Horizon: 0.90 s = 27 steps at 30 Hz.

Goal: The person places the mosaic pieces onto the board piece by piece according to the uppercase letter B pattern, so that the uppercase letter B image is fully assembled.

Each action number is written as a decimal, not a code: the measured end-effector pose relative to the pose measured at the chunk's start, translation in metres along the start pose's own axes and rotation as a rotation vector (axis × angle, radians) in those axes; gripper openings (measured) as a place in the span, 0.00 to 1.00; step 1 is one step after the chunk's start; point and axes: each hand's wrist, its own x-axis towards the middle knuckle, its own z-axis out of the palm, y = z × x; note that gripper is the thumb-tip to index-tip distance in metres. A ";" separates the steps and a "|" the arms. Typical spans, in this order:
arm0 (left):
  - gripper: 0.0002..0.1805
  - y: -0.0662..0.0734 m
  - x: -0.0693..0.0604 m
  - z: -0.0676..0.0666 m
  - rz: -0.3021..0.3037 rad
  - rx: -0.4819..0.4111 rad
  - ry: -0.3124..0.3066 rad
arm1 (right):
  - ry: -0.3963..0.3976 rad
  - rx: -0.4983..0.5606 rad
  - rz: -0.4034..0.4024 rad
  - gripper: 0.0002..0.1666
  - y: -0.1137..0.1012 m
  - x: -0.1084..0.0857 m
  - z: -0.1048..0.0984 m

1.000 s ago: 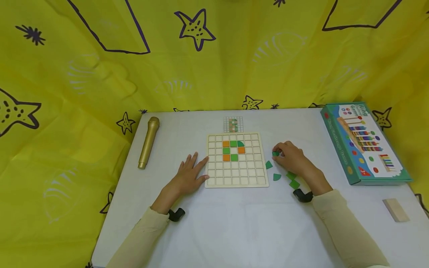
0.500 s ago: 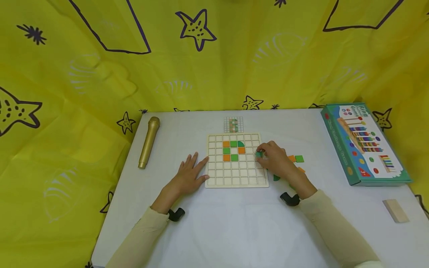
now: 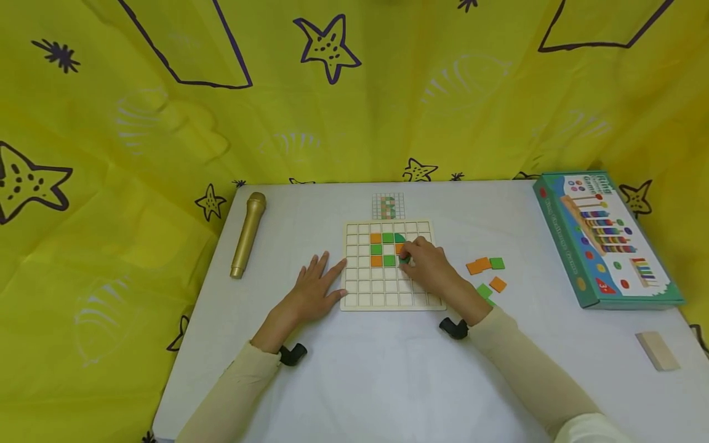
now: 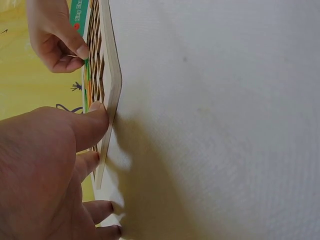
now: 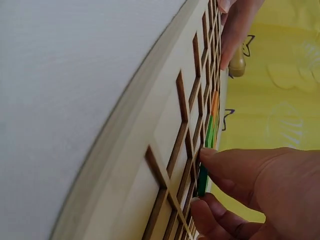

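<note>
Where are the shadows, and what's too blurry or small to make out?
Left wrist view: a soft shadow spreads over the white tabletop beside the left hand and grid board; head view: fairly even light, the pattern on the small card too tiny to read exactly; right wrist view: the green tile in the right hand looks dark, the yellow backdrop soft.

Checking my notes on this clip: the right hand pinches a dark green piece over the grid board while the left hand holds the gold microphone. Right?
Not quite: the left hand touches the left edge of the grid board, not the gold microphone, as the head view shows. The right hand does pinch a dark green piece.
</note>
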 end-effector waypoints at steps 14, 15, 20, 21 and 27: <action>0.40 0.002 0.002 -0.003 -0.012 0.009 -0.022 | -0.013 0.013 -0.034 0.09 -0.002 -0.002 -0.001; 0.40 0.003 0.001 -0.003 -0.013 0.008 -0.023 | -0.010 0.011 -0.037 0.09 -0.001 -0.002 -0.001; 0.40 0.004 0.001 -0.003 -0.016 0.012 -0.030 | 0.003 -0.002 -0.034 0.09 -0.001 -0.003 0.000; 0.40 0.004 0.001 -0.003 -0.015 0.010 -0.028 | 0.005 -0.009 -0.036 0.09 -0.001 -0.003 0.000; 0.39 0.001 0.002 -0.002 -0.008 0.017 -0.026 | 0.001 -0.039 -0.026 0.10 0.000 -0.008 -0.006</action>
